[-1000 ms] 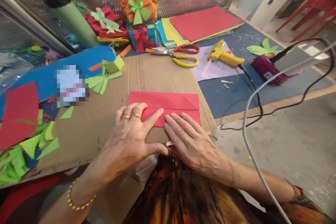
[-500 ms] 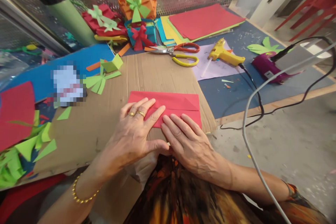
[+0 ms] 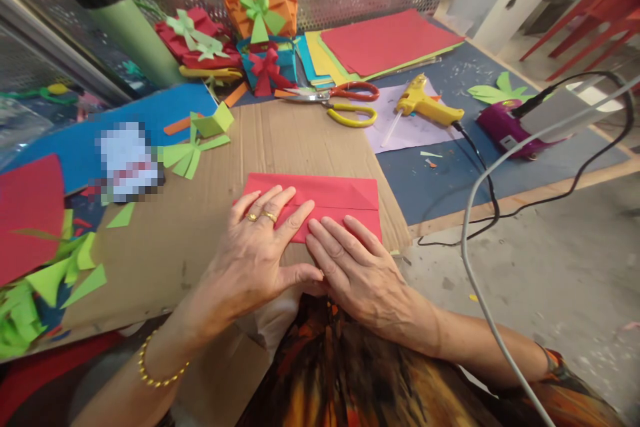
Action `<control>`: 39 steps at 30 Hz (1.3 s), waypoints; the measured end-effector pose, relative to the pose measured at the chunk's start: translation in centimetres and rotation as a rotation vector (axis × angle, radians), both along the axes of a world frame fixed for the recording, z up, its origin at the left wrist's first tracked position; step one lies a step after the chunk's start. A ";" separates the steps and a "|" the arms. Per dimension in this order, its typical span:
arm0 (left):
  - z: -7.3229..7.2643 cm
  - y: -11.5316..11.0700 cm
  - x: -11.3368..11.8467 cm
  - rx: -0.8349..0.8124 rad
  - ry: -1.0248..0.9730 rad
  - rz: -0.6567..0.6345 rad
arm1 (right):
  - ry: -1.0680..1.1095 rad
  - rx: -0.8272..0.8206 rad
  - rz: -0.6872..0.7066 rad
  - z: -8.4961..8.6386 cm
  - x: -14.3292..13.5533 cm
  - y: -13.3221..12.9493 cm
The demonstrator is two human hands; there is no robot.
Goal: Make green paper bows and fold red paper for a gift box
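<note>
Head view: left hand (image 3: 257,247), fingers apart, flat at paper's seven o'clock; folded red paper (image 3: 340,193) on cardboard (image 3: 305,137), wearer's twelve; right hand (image 3: 357,263) flat, open, at five. Apparent step: flattening fold; next calls for even pressure.

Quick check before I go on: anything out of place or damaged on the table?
Nothing looks clearly damaged. The untidy spot is the green paper scraps, strewn loosely at the left, some on the cardboard. The folded red paper lies flat under the left hand and right hand.
</note>
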State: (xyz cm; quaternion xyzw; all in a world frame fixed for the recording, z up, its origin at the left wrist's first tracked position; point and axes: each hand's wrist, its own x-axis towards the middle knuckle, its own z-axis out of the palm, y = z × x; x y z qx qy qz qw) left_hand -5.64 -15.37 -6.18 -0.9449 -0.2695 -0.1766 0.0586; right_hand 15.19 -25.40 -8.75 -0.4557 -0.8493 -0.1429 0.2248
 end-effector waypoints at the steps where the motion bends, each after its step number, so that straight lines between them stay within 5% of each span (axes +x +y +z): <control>1: 0.0 0.0 0.0 -0.007 0.000 -0.001 | 0.004 0.004 0.001 0.0 0.0 0.0; 19: -0.8 -0.3 -0.7 -0.089 0.015 -0.015 | -0.018 0.010 -0.013 -0.1 -0.2 -0.3; 28: -0.6 -0.3 -0.6 -0.126 0.014 -0.020 | 0.018 -0.006 -0.071 0.4 1.9 -2.2; 34: -0.6 -0.2 -0.6 -0.140 0.019 -0.018 | 0.009 0.040 -0.177 1.8 4.7 -4.5; 39: -0.3 -0.5 -0.4 -0.199 0.068 0.023 | 0.061 0.112 -0.142 3.1 3.6 -2.2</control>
